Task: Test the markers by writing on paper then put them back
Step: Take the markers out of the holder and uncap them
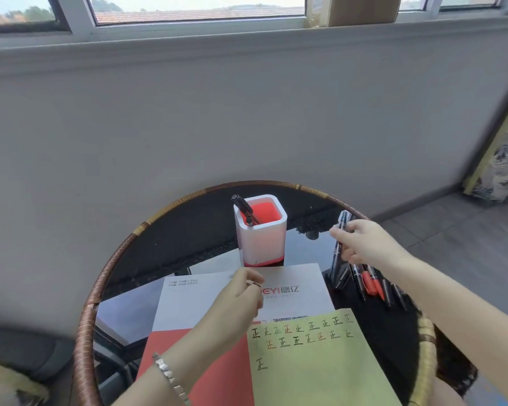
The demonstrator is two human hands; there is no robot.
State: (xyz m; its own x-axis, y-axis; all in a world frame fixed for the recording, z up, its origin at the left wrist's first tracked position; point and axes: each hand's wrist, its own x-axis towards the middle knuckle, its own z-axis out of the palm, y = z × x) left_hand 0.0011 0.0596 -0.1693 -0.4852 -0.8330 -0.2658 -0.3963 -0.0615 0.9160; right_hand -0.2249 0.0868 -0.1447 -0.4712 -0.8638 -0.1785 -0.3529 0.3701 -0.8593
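Observation:
A white pen holder [261, 232] with a red inside stands at the middle of the round glass table [188, 230], with one black marker [244, 208] leaning in it. My right hand [364, 244] pinches a dark marker [342, 227] to the right of the holder, above a pile of black and red markers [370, 282] lying on the table. My left hand [238, 300] hovers over the papers with its fingers curled, holding nothing that I can see. A yellow-green sheet [314, 364] with rows of written characters lies at the front.
A white and red folder [194, 303] lies under the yellow-green sheet. The table has a woven rattan rim [84, 347]. A grey wall stands close behind, with a window and a cardboard box [361, 10] on the sill. A framed picture [502, 159] leans at the right.

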